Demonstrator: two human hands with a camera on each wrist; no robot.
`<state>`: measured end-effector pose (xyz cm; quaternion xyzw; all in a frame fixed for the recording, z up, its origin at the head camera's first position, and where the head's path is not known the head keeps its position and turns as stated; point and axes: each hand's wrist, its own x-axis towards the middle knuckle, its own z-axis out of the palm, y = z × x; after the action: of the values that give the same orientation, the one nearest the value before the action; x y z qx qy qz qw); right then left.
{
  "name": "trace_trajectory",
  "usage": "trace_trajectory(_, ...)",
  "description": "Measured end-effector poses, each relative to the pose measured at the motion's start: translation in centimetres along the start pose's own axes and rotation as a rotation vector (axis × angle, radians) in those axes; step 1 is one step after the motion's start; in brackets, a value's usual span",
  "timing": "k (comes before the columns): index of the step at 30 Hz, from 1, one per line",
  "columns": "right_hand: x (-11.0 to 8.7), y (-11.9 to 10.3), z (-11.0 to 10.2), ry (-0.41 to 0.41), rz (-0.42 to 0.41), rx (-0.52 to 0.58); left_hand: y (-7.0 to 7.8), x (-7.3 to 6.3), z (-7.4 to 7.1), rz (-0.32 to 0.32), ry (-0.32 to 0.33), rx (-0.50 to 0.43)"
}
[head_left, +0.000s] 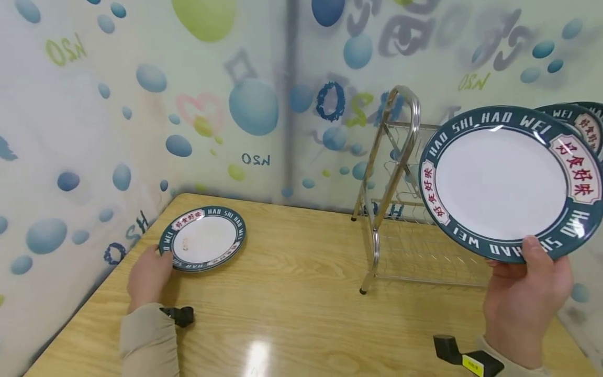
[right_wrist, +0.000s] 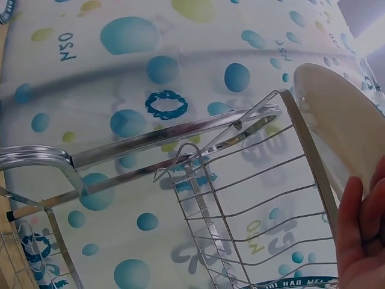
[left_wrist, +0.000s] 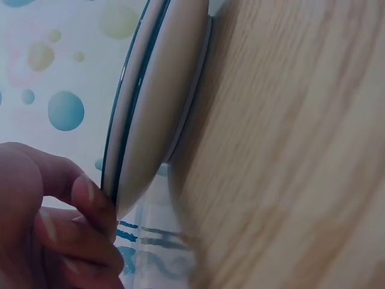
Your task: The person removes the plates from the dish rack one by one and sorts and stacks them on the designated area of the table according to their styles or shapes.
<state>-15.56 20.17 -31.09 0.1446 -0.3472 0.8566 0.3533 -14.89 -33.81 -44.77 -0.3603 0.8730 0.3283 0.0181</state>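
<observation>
My right hand [head_left: 527, 298] grips a white plate [head_left: 499, 180] with a dark green lettered rim by its lower edge, thumb over the rim and fingers beneath. It is held up in front of a metal dish rack [head_left: 407, 146], hiding much of its right part. In the right wrist view, the plate's pale underside [right_wrist: 346, 126] shows beside the rack's bars. On the table at the left lies a matching plate [head_left: 204, 241]. My left hand [head_left: 151, 275] pinches its near left rim; in the left wrist view, the plate's foot is close against the wood.
Behind the raised plate, several matching plates [head_left: 567, 112] show at the far right. The rack's lower wire tier [head_left: 424, 251] stands low over the wooden table [head_left: 282, 314]. Walls with a printed bubble pattern [head_left: 254, 107] close off the back and left.
</observation>
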Motion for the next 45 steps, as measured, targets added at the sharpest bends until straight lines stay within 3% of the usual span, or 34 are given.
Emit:
trace_trajectory(9, -0.1, 0.1, -0.2, -0.042, 0.026, 0.002, 0.2, -0.6, -0.3, 0.016, -0.026, -0.023)
trace_trajectory(15, -0.4, 0.4, -0.3, -0.123, -0.029, -0.068, 0.1, -0.5, -0.4, 0.017, -0.027, -0.032)
trace_trajectory(21, -0.5, 0.4, -0.6, -0.095, -0.037, -0.069, 0.9, 0.7, -0.5, -0.018, 0.024, -0.037)
trace_trajectory(27, -0.4, 0.4, -0.6, -0.13, -0.034, -0.023, 2.0, 1.3, -0.4, 0.026, 0.079, -0.051)
trace_trajectory(30, -0.2, 0.6, -0.7, -0.144, -0.026, 0.004, 3.2, 1.4, -0.2, 0.057, 0.086, -0.065)
trace_trajectory(37, -0.7, 0.5, -0.2, -0.154, 0.004, 0.007, 5.9, -0.1, 0.1, 0.164, 0.09, -0.144)
trace_trajectory(45, -1.2, 0.6, 0.5, -0.194, 0.062, -0.007, 9.8, -2.4, 1.6, 0.401, 0.033, -0.205)
